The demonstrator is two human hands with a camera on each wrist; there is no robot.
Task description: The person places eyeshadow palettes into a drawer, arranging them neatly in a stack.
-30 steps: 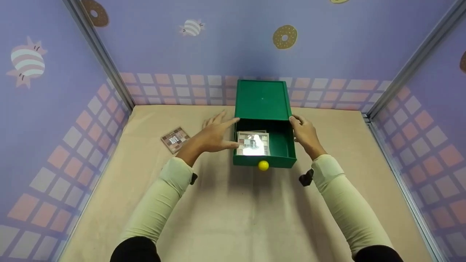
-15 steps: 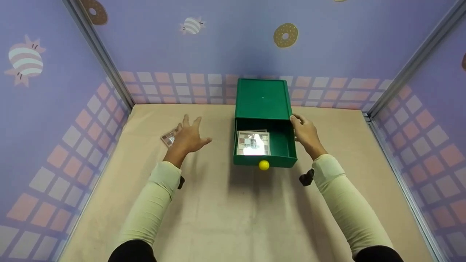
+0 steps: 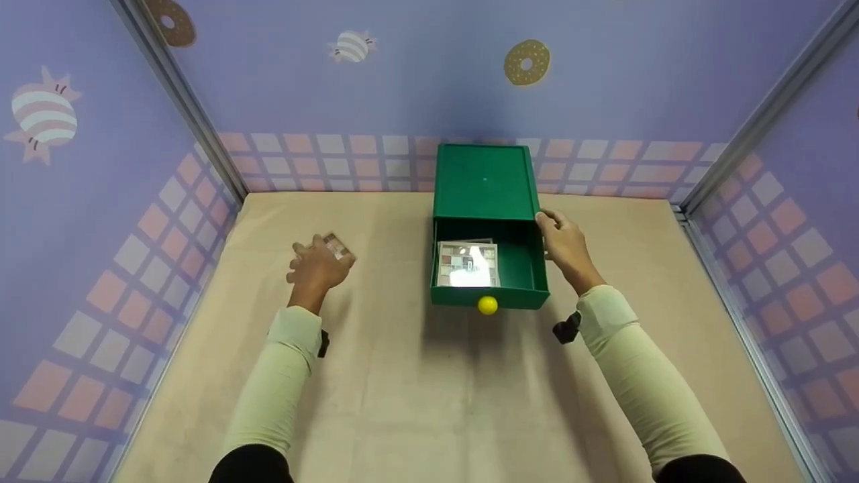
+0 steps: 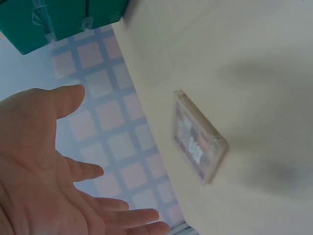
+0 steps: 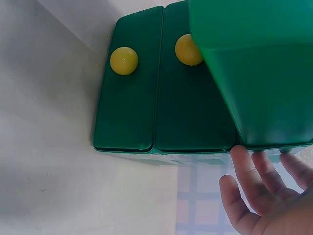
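My left hand [image 3: 318, 266], fingers spread and loose, hovers over a small square eyeshadow palette [image 3: 337, 246] with a grid of pinkish-brown pans. The left wrist view has the palette [image 4: 198, 139] lying on the cloth, apart from that hand's fingers [image 4: 132, 218]. At the centre back stands a green drawer cabinet [image 3: 483, 181], its top drawer [image 3: 490, 297] pulled out. Inside the drawer, on its left, another palette [image 3: 456, 258] lies over a partly hidden one. My right hand [image 3: 565, 247] rests against the cabinet's right side, fingertips [image 5: 239, 154] touching it near the open drawer.
A yellow ball knob [image 3: 488, 305] sticks out from the drawer front. Two lower drawers with yellow knobs [image 5: 124, 60] are closed. Beige cloth [image 3: 416, 389] covers the table, and patterned walls [image 3: 429, 80] enclose the back and sides.
My left hand has moved left from the open drawer to above the palette on the cloth. The right hand has stayed at the cabinet's side.
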